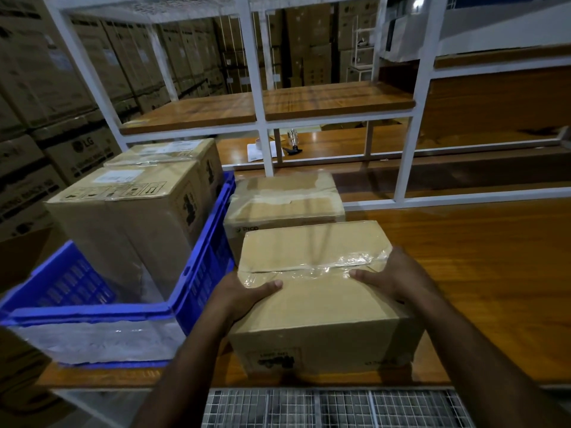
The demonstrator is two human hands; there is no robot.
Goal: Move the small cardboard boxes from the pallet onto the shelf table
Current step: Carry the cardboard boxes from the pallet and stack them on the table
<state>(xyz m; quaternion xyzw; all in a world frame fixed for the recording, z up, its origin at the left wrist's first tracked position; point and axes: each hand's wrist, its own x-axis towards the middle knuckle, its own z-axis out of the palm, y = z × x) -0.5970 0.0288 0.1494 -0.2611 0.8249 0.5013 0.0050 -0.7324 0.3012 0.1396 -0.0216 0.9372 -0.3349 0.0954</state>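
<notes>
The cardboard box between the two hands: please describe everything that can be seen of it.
The cardboard box is plain brown, closed, with wrinkled clear tape along its top seam and a dark printed mark low on its front face. It sits upright near the front edge of the wooden table. The left hand and right hand grip its sides, thumbs on top. Directly behind it stands another taped box; a blue crate is to its left.

Behind the front box, the second box was half hidden. Its front print was mostly covered.
</notes>
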